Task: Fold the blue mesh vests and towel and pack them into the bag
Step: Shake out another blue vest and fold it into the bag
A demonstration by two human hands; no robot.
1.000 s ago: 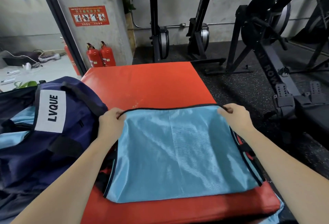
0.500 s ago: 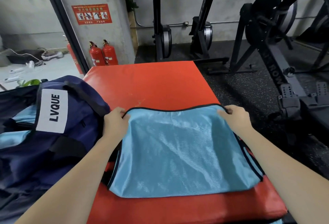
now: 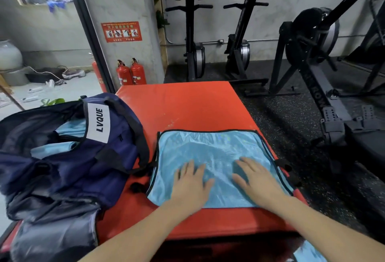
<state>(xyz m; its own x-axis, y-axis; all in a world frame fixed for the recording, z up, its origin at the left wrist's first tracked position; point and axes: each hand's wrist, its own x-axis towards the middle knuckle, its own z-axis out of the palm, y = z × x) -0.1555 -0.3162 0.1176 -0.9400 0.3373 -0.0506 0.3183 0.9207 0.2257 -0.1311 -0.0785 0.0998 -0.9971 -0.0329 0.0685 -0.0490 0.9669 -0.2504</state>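
Both palms flat, fingers spread, my left hand (image 3: 192, 182) and right hand (image 3: 257, 180) press the folded blue vest (image 3: 210, 149) at centre frame on the red mat (image 3: 187, 105); I'd smooth outward before lifting it toward the bag (image 3: 68, 157) at left.

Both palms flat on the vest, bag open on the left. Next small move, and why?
Probably fold it once more, right edge over toward the left. The vest lies flat on the red mat under the left hand and right hand, spread wide and apparently smoothed, so halving it should help it fit the bag, which already holds blue fabric.
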